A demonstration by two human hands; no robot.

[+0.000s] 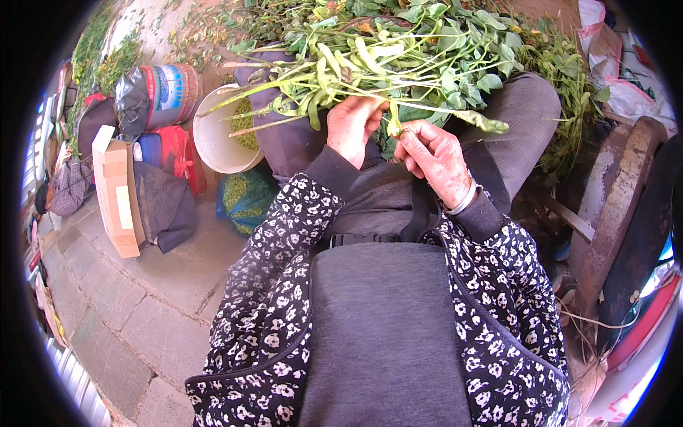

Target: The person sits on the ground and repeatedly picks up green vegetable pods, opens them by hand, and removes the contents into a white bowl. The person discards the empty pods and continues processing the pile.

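A heap of green bean plants (pixel 427 64) with leaves, stems and plump pods (pixel 368 56) lies across my lap. My left hand (pixel 355 128) is at the near side of the heap, its fingers curled against the stems; what they grip is partly hidden. Just right of it, my right hand (pixel 435 157) pinches the lower tip of a green pod (pixel 394 120) between thumb and forefinger. At the left, beside my knee, a white bucket (pixel 211 128) stands tilted with green beans (pixel 244 125) inside.
A blue plastic bag (pixel 240 200) of green beans sits below the bucket. Farther left are a cardboard box (pixel 120 197), a red bag (pixel 179 155) and a striped container (pixel 173 96). A rusty metal wheel-like object (pixel 613 213) stands at the right. More plants (pixel 565 91) lie beyond my right knee.
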